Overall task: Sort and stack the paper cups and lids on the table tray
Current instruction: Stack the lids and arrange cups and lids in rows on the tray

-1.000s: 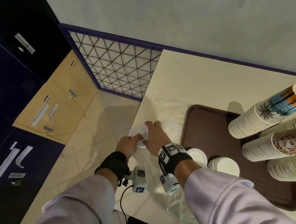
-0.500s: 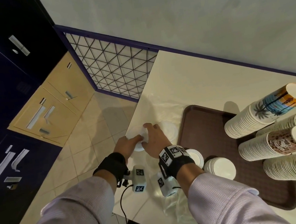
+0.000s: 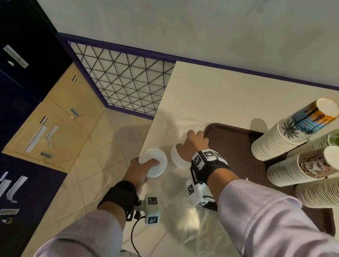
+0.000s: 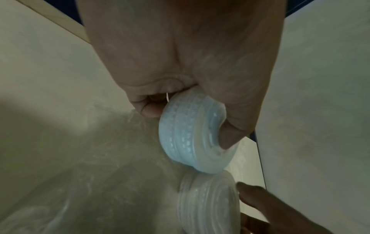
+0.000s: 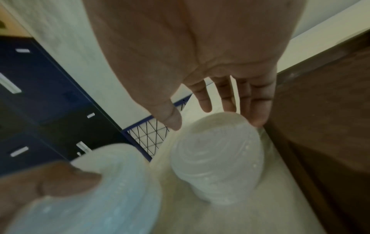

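My left hand [image 3: 145, 164] grips a short stack of white plastic lids [image 3: 157, 163] near the table's left edge. Its thumb lies in the top lid's hollow, and its fingers are under the rim [image 4: 192, 134]. A second lid stack [image 3: 176, 159] stands on the table just left of the brown tray [image 3: 235, 148]. My right hand [image 3: 193, 141] hovers over this second stack [image 5: 218, 158] with fingers nearly straight. Its fingertips [image 5: 258, 117] touch the far rim; the thumb is beside the near rim. Stacks of printed paper cups [image 3: 286, 135] lie sideways on the tray's right side.
A crumpled clear plastic bag [image 3: 197, 221] lies on the table under my right wrist. The table's left edge drops to a tiled floor [image 3: 104, 156]. A wire-grid panel [image 3: 126, 84] and dark blue cabinets [image 3: 5, 103] stand further left. A wall runs behind the table.
Both hands were together on one pile of lids. The left hand has drawn a lid stack off to the left; the right hand has shifted right over the other stack by the tray.
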Available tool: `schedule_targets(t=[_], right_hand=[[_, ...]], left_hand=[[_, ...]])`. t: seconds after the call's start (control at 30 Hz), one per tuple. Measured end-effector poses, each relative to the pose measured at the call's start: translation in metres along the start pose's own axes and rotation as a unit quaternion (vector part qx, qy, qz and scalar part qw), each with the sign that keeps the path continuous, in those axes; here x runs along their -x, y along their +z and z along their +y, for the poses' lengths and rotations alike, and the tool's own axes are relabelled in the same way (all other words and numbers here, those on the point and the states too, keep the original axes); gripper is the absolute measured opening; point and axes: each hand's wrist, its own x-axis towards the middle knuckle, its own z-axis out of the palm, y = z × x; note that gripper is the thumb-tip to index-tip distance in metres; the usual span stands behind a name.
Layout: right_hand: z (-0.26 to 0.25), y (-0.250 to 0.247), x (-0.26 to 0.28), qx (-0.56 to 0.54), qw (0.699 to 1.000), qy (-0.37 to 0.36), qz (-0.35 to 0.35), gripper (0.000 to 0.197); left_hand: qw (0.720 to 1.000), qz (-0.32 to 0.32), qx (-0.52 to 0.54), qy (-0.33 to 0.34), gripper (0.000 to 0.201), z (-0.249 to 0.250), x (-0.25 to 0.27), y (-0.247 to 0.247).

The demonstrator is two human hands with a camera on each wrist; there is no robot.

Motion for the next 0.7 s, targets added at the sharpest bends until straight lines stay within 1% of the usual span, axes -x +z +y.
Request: schedule_targets(t=[0.03,0.13,0.27,0.3,0.43,0.57,0.7], right_hand=[[0.000,0.003,-0.001,0.015,1.000,-0.004,-0.015,0.054],[0.003,0.012,-0.002,0.044,0.998,-0.014,-0.046,0.058],[0.006,0.021,-0.001,0.051,0.998,-0.016,-0.039,0.058],[0.006,0.022,0.001,0.054,0.998,-0.017,-0.036,0.058],[0.007,0.022,0.004,0.069,0.997,-0.011,-0.030,0.064],[0.009,0.021,0.008,0.075,0.997,-0.025,-0.023,0.069],[0.011,0.021,0.018,0.005,0.998,-0.052,-0.044,0.070]], left_hand=[[1.000,-0.004,0.014,0.003,0.091,0.000,0.002,0.000],[0.999,-0.010,0.044,0.013,0.075,0.001,0.013,-0.001],[0.998,-0.022,0.055,0.004,0.064,0.000,0.020,-0.006],[0.998,-0.023,0.059,0.000,0.062,-0.001,0.021,-0.007],[0.998,-0.026,0.065,0.000,0.069,0.002,0.025,-0.004],[0.996,-0.032,0.079,0.007,0.060,0.003,0.028,0.000],[0.995,-0.047,0.084,0.011,0.057,0.002,0.034,0.000]])
